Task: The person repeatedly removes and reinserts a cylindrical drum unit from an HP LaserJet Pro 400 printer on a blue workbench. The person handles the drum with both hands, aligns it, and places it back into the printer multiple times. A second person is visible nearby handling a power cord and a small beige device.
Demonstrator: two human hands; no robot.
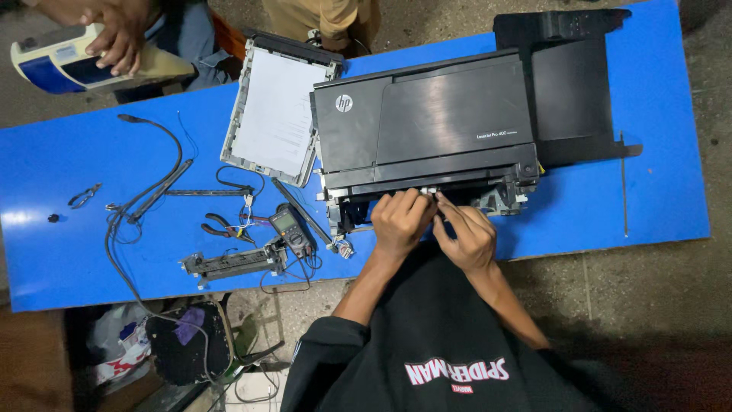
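The black printer (435, 126) is sitting at the centre of the frame on the blue table (69, 175), its open front edge facing the person. Both hands are working at that edge: the left hand (402, 221) is curling its fingers into the exposed frame, and the right hand (467, 236) is pinching something small and pale, possibly a clip; it is too small to tell. A multimeter (292, 229) and pliers (225, 229) are lying at lower left. In the upper left, another person's hand (114, 34) is holding a beige device (65, 57).

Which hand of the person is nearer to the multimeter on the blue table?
The left hand. It grips the open front edge of the black printer, a short way right of the multimeter. The right hand is farther right, at the same edge.
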